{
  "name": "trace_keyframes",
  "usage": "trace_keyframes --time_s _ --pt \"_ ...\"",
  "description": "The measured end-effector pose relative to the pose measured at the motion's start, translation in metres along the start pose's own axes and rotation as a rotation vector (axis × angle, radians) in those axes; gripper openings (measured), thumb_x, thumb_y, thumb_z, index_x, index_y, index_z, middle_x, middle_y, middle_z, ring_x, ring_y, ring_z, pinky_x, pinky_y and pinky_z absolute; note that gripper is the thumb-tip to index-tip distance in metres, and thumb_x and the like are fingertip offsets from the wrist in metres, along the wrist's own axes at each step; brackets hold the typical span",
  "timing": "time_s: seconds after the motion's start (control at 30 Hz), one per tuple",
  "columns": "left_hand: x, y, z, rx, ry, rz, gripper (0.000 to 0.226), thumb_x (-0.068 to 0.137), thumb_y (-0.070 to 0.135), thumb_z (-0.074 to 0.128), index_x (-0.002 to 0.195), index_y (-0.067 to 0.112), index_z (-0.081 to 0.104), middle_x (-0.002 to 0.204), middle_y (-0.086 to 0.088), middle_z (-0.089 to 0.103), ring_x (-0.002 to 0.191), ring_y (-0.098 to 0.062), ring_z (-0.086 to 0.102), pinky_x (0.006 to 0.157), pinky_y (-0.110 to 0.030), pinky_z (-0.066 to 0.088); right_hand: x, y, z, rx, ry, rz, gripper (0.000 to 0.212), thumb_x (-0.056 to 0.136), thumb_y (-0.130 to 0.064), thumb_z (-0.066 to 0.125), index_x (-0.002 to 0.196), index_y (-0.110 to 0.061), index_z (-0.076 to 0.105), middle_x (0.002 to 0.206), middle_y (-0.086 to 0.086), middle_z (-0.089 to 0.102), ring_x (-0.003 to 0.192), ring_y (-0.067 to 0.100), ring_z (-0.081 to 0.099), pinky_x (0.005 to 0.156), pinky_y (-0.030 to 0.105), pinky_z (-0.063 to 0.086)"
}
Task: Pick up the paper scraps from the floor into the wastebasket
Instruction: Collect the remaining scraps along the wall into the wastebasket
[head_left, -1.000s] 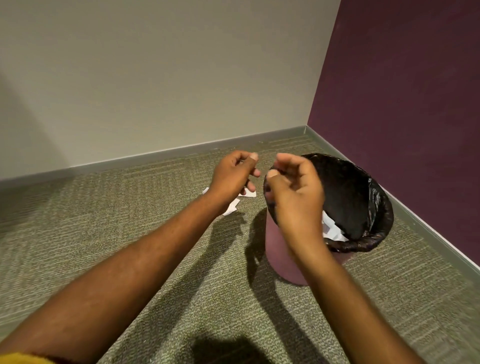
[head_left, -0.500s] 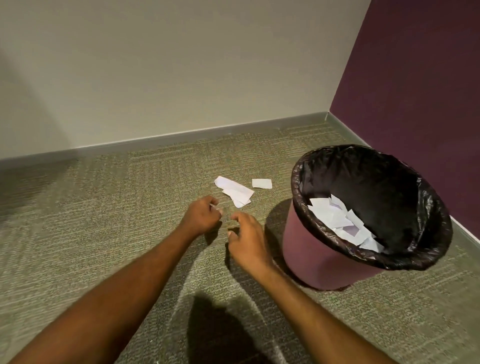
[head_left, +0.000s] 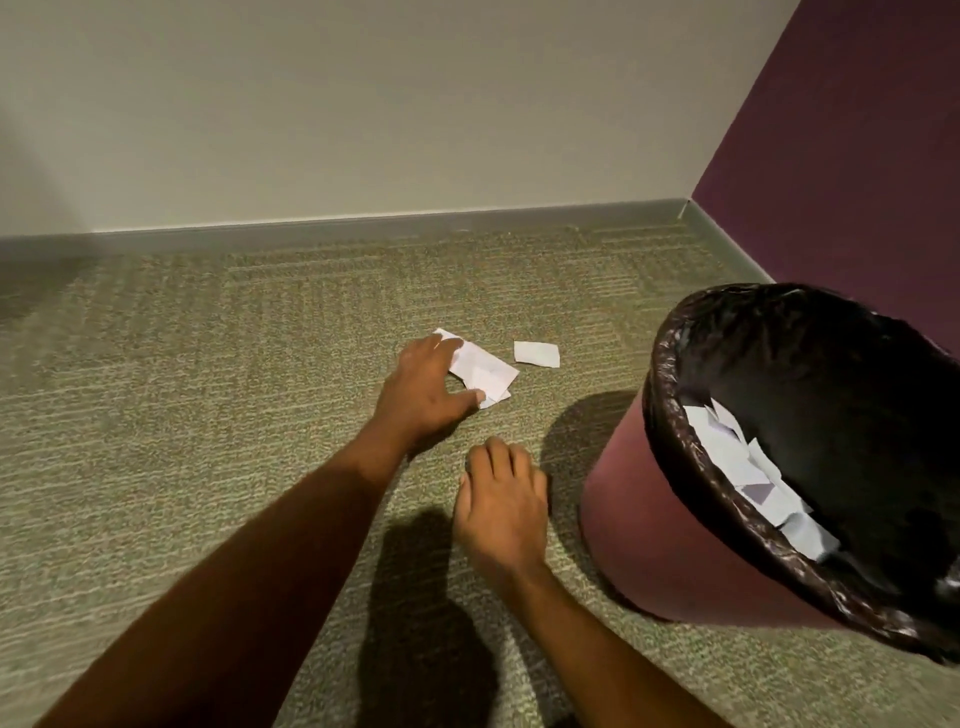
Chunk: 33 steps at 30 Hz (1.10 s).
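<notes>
A small pile of white paper scraps lies on the green carpet. My left hand rests over the pile's left edge, fingers spread, thumb touching its near corner. One separate white scrap lies just right of the pile. My right hand hovers low over the carpet nearer to me, fingers loosely curled, holding nothing. The maroon wastebasket with a black liner stands at the right. Several white scraps lie inside it.
A beige wall with a grey baseboard runs along the back. A purple wall closes the right side behind the basket. Carpet stretches to the left.
Both hands came down from the basket's rim toward the floor. My left hand reached forward onto the scrap pile. The view moved closer to the floor.
</notes>
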<state>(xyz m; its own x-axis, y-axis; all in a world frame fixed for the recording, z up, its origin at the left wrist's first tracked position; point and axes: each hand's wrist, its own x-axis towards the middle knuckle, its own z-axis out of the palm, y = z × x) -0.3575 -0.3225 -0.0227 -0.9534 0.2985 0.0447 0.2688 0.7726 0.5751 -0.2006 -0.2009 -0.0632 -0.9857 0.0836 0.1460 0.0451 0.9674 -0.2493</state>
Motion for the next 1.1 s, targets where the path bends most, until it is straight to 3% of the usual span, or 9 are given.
trace_keyframes --time_s 0.17,0.27,0.37,0.5,0.67,0.77,0.87,0.93,1.1 --pt "0.030 0.005 0.022 0.231 -0.086 0.076 0.116 0.070 0.089 0.066 0.166 0.040 0.023 0.180 0.001 0.009 0.166 -0.029 -0.001 0.124 -0.070 0.019 0.001 -0.003 0.008 0.001 0.061 0.023 0.027 0.105 -0.036 0.051 0.129 -0.026 0.059 0.141 -0.003 0.057 0.128 0.025 0.053 0.101 0.047 0.046" --pt "0.037 -0.007 0.041 0.281 -0.130 0.094 0.120 0.065 0.104 0.046 0.165 0.043 0.022 0.179 0.004 0.014 0.166 -0.028 0.002 0.123 -0.073 0.009 0.006 0.000 0.012 -0.016 0.105 0.026 0.021 0.102 -0.035 0.057 0.120 -0.027 0.062 0.129 -0.006 0.060 0.118 0.023 0.055 0.094 0.044 0.047" --pt "0.031 -0.022 0.051 0.257 -0.037 0.132 0.107 0.075 0.102 0.035 0.163 0.041 0.033 0.177 0.007 0.023 0.164 -0.026 0.014 0.126 -0.069 0.004 0.022 0.006 0.016 0.044 0.148 0.075 0.016 0.098 -0.029 0.060 0.114 -0.027 0.063 0.114 -0.006 0.061 0.109 0.022 0.054 0.091 0.042 0.047" --pt "0.019 -0.030 0.057 0.236 0.175 0.208 0.071 0.098 0.076 0.045 0.150 0.028 0.055 0.158 0.000 0.052 0.152 -0.029 0.039 0.127 -0.064 0.018 0.056 0.011 0.024 0.278 0.287 0.224 0.024 0.098 -0.011 0.065 0.122 -0.015 0.065 0.116 0.002 0.062 0.112 0.023 0.053 0.100 0.042 0.049" --pt "0.014 -0.029 0.053 0.182 0.276 0.219 0.042 0.101 0.048 0.054 0.128 0.019 0.062 0.128 -0.002 0.064 0.125 -0.028 0.056 0.117 -0.055 0.037 0.115 0.010 0.026 0.142 0.285 0.419 0.043 0.098 -0.017 0.067 0.139 -0.014 0.055 0.145 0.009 0.056 0.133 0.030 0.052 0.108 0.047 0.045" --pt "0.012 -0.029 0.048 0.149 0.283 0.185 0.033 0.093 0.032 0.064 0.122 0.016 0.063 0.121 -0.005 0.065 0.118 -0.027 0.058 0.112 -0.048 0.044 0.152 0.012 0.021 0.090 0.180 0.496 0.066 0.097 -0.019 0.067 0.158 -0.017 0.042 0.172 0.014 0.033 0.156 0.034 0.034 0.115 0.052 0.038" --pt "0.013 -0.029 0.047 0.164 0.246 0.122 0.046 0.086 0.018 0.076 0.129 0.012 0.064 0.125 -0.008 0.066 0.122 -0.027 0.058 0.112 -0.044 0.046 0.175 0.022 0.019 0.064 0.041 0.513 0.072 0.104 -0.028 0.058 0.169 -0.027 0.025 0.182 0.009 0.010 0.166 0.033 0.012 0.122 0.054 0.027" --pt "0.013 -0.028 0.047 0.180 0.235 0.090 0.051 0.085 0.013 0.078 0.134 0.012 0.064 0.128 -0.008 0.066 0.123 -0.026 0.058 0.111 -0.043 0.048 0.182 0.029 0.021 0.033 -0.023 0.529 0.061 0.110 -0.036 0.046 0.168 -0.033 0.027 0.181 0.005 0.014 0.166 0.031 0.012 0.122 0.054 0.025" --pt "0.013 -0.024 0.046 0.197 0.230 0.016 0.056 0.088 0.014 0.078 0.142 0.013 0.062 0.129 -0.007 0.065 0.122 -0.024 0.057 0.108 -0.040 0.051 0.184 0.034 0.021 -0.128 0.038 0.456 0.040 0.113 -0.040 0.042 0.150 -0.030 0.053 0.154 0.004 0.052 0.141 0.027 0.044 0.103 0.049 0.036"
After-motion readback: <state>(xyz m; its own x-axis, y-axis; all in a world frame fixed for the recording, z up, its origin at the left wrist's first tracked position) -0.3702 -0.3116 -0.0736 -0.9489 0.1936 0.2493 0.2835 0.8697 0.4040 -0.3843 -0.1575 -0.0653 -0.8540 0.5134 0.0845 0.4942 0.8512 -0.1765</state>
